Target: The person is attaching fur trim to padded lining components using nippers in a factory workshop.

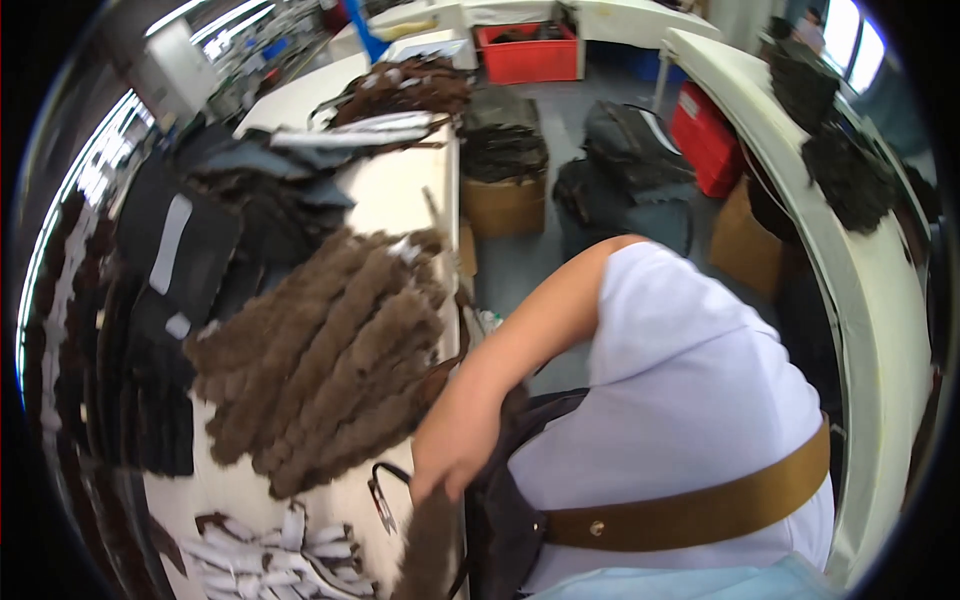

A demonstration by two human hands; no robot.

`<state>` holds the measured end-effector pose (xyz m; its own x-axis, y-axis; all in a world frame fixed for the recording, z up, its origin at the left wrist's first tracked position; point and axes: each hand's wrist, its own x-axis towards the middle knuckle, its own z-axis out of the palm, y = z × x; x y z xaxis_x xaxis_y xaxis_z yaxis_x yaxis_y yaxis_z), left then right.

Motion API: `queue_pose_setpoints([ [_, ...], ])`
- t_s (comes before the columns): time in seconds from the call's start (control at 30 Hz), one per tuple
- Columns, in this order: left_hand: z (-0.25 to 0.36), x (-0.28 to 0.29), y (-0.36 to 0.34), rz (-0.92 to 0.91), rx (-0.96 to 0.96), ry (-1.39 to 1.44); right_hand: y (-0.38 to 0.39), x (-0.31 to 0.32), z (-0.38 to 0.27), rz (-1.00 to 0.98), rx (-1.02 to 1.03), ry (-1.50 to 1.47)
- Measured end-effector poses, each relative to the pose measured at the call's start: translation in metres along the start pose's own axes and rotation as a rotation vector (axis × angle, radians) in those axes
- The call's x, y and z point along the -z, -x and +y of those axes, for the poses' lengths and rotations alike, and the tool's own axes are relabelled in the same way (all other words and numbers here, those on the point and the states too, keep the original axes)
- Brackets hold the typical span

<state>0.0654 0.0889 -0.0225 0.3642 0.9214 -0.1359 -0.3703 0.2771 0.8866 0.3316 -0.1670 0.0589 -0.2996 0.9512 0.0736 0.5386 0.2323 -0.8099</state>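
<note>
My right hand (455,450) reaches across to the table's near edge, its fingers closed on a brown fur strip (428,550) that hangs down from them and is blurred by motion. Just left of that hand lies a small pair of scissors (382,498) with dark handles. Beyond them spreads a pile of brown fur strips (320,360), laid side by side on the pale table (385,195). Lower down sits a bunch of pieces with white backing and brown edges (290,565). My left hand does not show.
Dark hides or fur panels (180,250) cover the table's far side. More brown fur (405,88) lies further along. On the floor stand a carton with dark pieces (503,200), dark bags (630,170) and a red crate (528,55). A second pale table (800,190) curves along the right.
</note>
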Motion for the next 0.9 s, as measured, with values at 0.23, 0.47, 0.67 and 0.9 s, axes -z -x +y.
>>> queue_pose_setpoints([
  [0.23, 0.028, 0.010, 0.041, 0.148, -0.064, 0.117, 0.039, 0.143, -0.011, 0.837, -0.292, 0.664],
  [0.47, 0.032, 0.041, 0.090, 0.395, -0.068, 0.084, 0.023, 0.182, 0.143, 0.375, -0.482, 0.961],
  [0.67, 0.027, 0.032, 0.109, 0.253, -0.162, 0.004, -0.004, 0.171, 0.129, 0.558, -0.250, 1.022],
  [0.9, 0.010, -0.032, 0.129, -0.448, -0.062, -1.046, -0.088, -0.040, -0.001, -0.002, -0.097, -0.236],
])
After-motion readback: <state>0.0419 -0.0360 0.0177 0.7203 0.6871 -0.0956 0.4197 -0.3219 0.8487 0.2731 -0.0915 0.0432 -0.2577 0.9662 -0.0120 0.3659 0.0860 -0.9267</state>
